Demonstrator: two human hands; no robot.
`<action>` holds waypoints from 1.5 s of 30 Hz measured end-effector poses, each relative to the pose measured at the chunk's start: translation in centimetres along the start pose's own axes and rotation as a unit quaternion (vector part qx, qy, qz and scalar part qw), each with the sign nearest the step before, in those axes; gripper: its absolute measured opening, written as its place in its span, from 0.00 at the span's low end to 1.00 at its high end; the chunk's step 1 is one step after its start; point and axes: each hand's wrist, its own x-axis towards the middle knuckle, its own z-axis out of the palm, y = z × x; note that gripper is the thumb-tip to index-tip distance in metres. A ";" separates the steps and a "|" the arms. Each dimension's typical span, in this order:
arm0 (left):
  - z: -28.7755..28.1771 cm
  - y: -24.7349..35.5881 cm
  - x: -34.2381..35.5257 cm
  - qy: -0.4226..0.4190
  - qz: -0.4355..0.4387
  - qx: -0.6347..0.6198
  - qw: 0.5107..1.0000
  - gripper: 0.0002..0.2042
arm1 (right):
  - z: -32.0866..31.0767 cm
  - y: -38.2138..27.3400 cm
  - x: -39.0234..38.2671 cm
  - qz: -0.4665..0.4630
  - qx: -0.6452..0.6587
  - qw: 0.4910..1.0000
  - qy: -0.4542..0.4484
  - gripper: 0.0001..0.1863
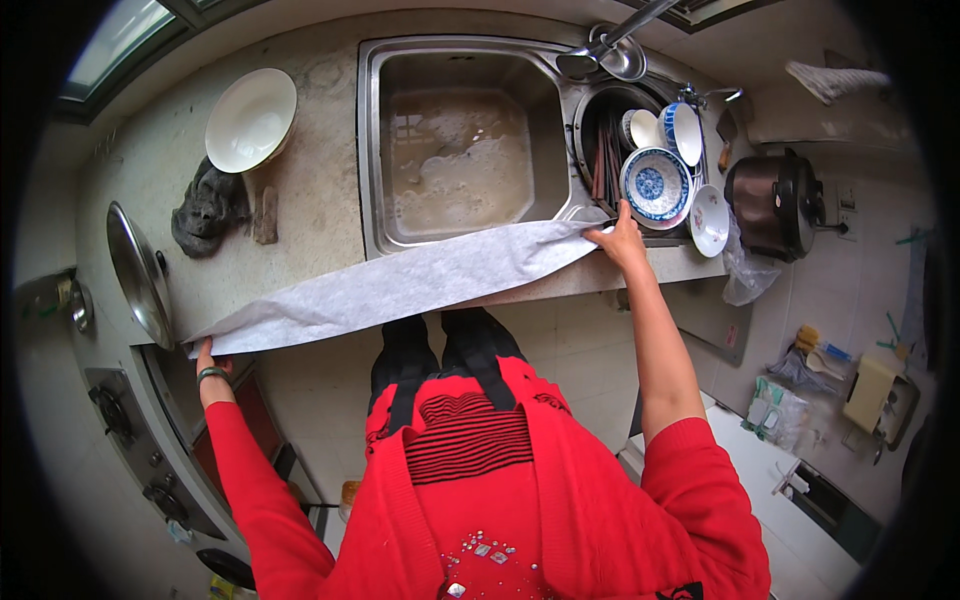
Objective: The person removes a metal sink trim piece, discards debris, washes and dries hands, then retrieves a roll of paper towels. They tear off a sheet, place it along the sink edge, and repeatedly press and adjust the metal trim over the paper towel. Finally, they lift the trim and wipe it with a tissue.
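A long strip of whitish cloth (400, 288) is stretched between my two hands along the front edge of the counter, below the sink. My left hand (211, 368) pinches its left end, near an upright metal lid. At the other end, my right hand (626, 243) grips the gathered corner beside the bowls. The steel sink (373, 150) holds cloudy, foamy water. Right of it, a blue-patterned bowl (657, 185) sits among other bowls and chopsticks in a round basin (583, 130).
On the left counter are a white bowl (252, 118), a dark crumpled rag (208, 210) and the metal lid (138, 275). A gas stove (130, 440) lies at the lower left. At the right stands a brown electric cooker (770, 205); a ladle (610, 42) extends over the basin.
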 end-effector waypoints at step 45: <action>3.3 0.6 -7.9 -0.064 0.167 0.144 0.973 0.15 | 3.4 6.6 6.5 -0.103 0.135 0.985 -0.023 0.40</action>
